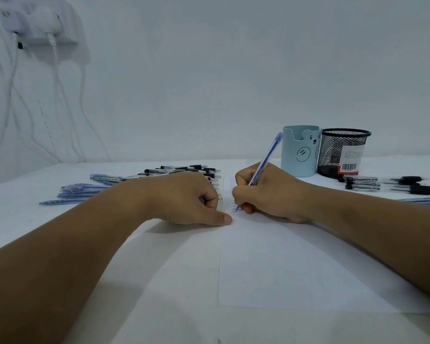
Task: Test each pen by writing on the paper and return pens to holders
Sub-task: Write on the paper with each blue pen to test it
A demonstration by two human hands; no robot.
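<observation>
My right hand (pixel 266 192) grips a blue pen (pixel 268 157), its tip down on the white paper (pixel 283 264) beside a column of small written marks (pixel 232 194). Next to it, my left hand (pixel 184 197) rests on the paper's left edge with fingers curled and the thumb pressing the sheet; a bit of something blue shows under the fingers. Behind the paper stand a light blue bear pen holder (pixel 301 151) and a black mesh holder (pixel 343 152). Black pens (pixel 184 170) and blue pens (pixel 82 192) lie at the left.
More black pens (pixel 387 184) and some blue ones (pixel 425 201) lie on the white table (pixel 159 306) at the right. A wall socket with plugged chargers (pixel 40 23) and hanging cables is at the upper left. The wall runs close behind the table.
</observation>
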